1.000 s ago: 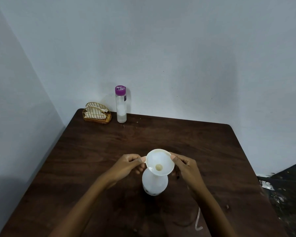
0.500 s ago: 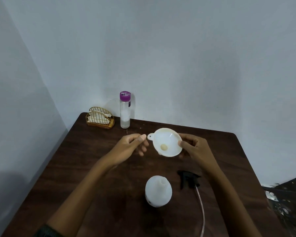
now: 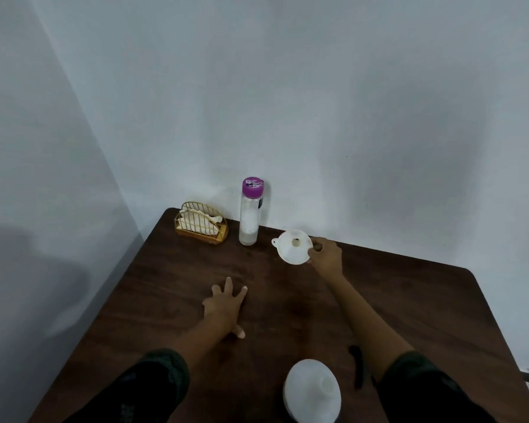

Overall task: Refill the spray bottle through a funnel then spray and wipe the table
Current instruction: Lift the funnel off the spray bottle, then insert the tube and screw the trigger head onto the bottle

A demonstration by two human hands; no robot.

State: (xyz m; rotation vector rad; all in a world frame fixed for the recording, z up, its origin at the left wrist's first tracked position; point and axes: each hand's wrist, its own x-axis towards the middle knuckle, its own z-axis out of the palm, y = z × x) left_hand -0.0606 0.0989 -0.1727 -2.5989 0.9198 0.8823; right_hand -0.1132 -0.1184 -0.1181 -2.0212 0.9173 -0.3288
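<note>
- Pinching the funnel (image 3: pixel 293 248) by its right rim, the right hand (image 3: pixel 326 256) curls thumb and fingers onto it, just right of the clear bottle (image 3: pixel 249 218).
- Left hand (image 3: pixel 225 306) holds nothing. Its fingers are straight and spread, palm down, in front of the clear bottle. Whether it presses the table (image 3: pixel 409 300) is hard to tell.
- Funnel: white plastic, a round shallow cone with a dark hole at its centre and a small tab on the rim side facing the clear bottle. Its mouth tips toward the camera. Whether its spout touches the table is hidden.
- Spray bottle (image 3: pixel 310 390): matte white plastic with rounded shoulders and a bare open neck. It stands well in front of the clear bottle and somewhat to its right. Its base is cut off by the frame, and its fill level cannot be seen.
- Sprayer (image 3: pixel 358 367): a black, blurred piece, also far in front and right of the clear bottle, partly hidden by the right forearm.
- Clear bottle: a tall, upright cylinder with a purple cap (image 3: pixel 252 187), whitish inside.
- Holder (image 3: pixel 200 228): arched gold wire with white napkins, just left of the clear bottle.
- Table: dark wood grain with rounded corners.
- Dark sleeves (image 3: pixel 153 389) are cut off at the frame edge, nearest the camera.
</note>
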